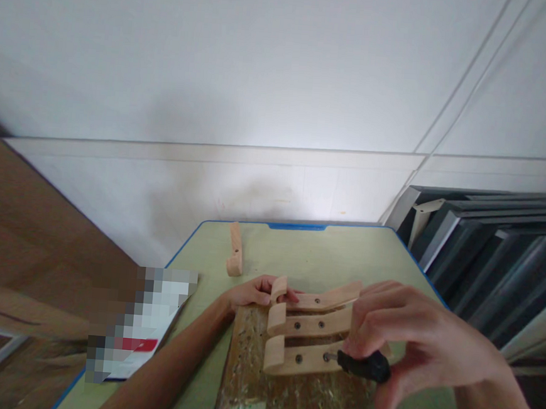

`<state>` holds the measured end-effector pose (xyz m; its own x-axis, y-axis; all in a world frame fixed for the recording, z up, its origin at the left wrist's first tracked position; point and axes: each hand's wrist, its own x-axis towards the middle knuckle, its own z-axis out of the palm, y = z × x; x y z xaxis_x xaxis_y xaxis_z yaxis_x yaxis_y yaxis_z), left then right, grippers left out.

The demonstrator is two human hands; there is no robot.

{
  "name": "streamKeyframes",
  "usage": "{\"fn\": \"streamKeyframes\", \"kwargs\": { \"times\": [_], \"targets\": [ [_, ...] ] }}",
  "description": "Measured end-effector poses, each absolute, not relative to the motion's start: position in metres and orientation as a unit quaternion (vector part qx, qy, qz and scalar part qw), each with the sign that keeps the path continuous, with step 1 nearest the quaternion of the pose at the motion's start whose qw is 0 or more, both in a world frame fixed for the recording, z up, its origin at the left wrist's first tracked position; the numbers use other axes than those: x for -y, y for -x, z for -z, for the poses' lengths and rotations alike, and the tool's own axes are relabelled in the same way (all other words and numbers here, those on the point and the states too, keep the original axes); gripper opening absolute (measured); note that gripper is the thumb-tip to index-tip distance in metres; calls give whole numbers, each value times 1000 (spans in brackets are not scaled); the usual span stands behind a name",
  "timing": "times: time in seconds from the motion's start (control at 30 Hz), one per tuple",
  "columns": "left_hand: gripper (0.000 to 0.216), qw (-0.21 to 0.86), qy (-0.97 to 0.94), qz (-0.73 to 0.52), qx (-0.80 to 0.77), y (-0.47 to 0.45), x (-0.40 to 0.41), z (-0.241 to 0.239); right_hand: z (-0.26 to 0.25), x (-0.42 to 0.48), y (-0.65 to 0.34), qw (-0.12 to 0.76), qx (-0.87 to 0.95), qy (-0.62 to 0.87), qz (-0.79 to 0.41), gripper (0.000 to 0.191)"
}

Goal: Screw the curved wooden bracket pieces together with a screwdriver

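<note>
Three pale wooden hooks lie side by side on a worn brown board wrapped in clear tape [245, 379]. Each has a curled end on the left and dark screws along its shank. My left hand [254, 293] is closed around the curled end of the farthest hook [310, 301], some fingers hidden behind it. The middle hook [308, 324] shows two screws. In my right hand [405, 328] is a short screwdriver with a black handle [363, 365]. Its tip meets the right screw of the nearest hook [284, 356]. My right fingers cover the hooks' right ends.
A single wooden hook [235, 252] lies on the pale green, blue-edged table [345, 254] at the back left. A partly blurred white sheet or packet [150, 321] is at the left edge. Dark panels [496, 247] lean at the right. A white wall [264, 71] stands behind.
</note>
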<state>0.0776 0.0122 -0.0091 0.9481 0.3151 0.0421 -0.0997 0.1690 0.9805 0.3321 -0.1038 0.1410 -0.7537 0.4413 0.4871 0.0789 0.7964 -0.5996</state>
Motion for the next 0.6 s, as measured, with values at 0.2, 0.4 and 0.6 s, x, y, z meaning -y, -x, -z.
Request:
{"fn": "streamKeyframes", "kwargs": {
  "times": [0.2, 0.4, 0.6],
  "targets": [
    [28, 757, -632, -139, -85, -78, -11, 9, -139, 104, -327, 370, 869, 148, -295, 27],
    [29, 756, -634, -133, -90, -76, -11, 8, -142, 106, -325, 364, 866, 160, -303, 24],
    [29, 758, -632, -128, -100, -76, -11, 9, -144, 108, -326, 326, 885, 159, -291, 22]
  ]
}}
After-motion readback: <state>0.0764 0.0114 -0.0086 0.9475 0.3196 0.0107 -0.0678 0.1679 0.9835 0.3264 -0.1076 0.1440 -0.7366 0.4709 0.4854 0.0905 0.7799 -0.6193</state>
